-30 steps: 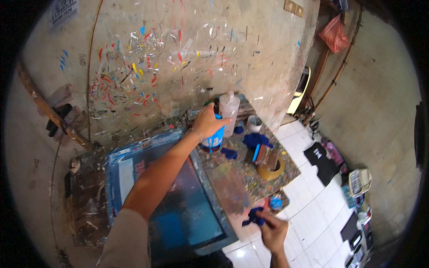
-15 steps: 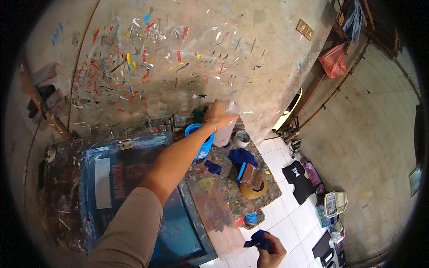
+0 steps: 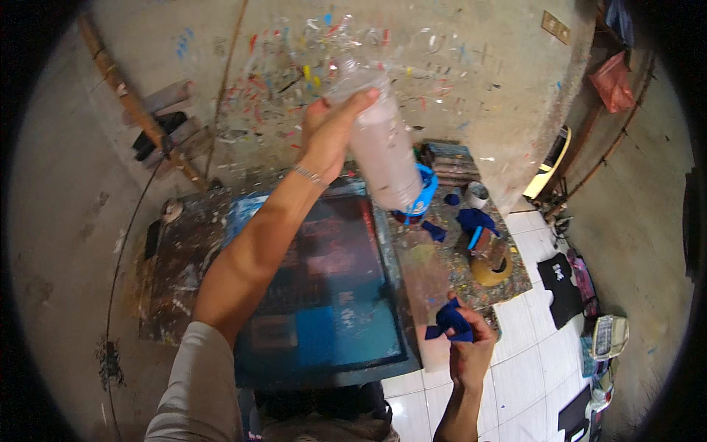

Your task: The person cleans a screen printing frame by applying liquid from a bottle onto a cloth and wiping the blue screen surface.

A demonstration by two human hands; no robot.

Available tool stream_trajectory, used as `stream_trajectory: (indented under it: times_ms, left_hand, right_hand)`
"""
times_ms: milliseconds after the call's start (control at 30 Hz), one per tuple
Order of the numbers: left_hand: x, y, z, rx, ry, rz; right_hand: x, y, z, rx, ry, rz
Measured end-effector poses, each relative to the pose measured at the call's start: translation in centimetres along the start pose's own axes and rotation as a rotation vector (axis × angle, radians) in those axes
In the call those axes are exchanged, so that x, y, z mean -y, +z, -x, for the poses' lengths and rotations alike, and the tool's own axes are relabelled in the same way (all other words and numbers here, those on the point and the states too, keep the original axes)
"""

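Left grip [image 3: 329, 140] wrapped round a bottle [image 3: 383, 151], tilted, raised near the back edge of the bench [image 3: 464, 291]; right grip [image 3: 475, 342] pinching blue cloth [image 3: 454, 321]. I'd flag slipping: smooth plastic, one-handed hold; a drop could splash the screen [image 3: 368, 339] or knock the blue tub [image 3: 427, 189].

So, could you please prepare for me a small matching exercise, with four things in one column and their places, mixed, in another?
Things:
1. Bottle
2. Tape roll
3. Reddish plastic bag
4. Framed screen

Places:
A. On the speckled tabletop, near crumpled blue cloth
B. Partly hidden behind the left forearm
C. Held by the left hand
D. Hanging at the upper right

Pairs: 1-C, 2-A, 3-D, 4-B
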State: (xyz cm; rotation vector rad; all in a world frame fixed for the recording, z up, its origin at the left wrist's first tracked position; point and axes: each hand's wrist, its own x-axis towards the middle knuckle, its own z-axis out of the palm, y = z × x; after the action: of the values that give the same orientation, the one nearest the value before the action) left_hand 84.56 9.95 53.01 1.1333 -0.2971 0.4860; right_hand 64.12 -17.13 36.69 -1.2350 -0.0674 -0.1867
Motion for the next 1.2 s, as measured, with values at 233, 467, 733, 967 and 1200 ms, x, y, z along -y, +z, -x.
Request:
stream_trajectory:
  times_ms: [233, 467, 733, 967, 1200]
  left_hand:
    - [-9.8, -12.9, 14.4, 0.209, -0.102, -0.626]
    - [-13.0, -16.0, 23.7, 0.453, -0.23, -1.281]
    - [-11.8, -17.9, 27.0, 0.579, -0.271, -1.572]
    - [-10.4, -17.6, 27.6, 0.703, -0.371, -1.73]
    - [-9.6, -17.3, 27.4, 0.85, -0.327, -1.866]
  right_hand:
    - [-5.3, 9.0, 0.9, 0.288, 0.443, -0.382]
    - [-9.0, 16.4, 3.3, 0.441, 0.439, -0.175]
    - [-10.1, 18.4, 5.8, 0.507, 0.349, -0.108]
    - [-10.7, 17.5, 6.5, 0.499, 0.263, 0.106]
    - [-11.7, 16.9, 7.2, 0.468, 0.371, 0.059]
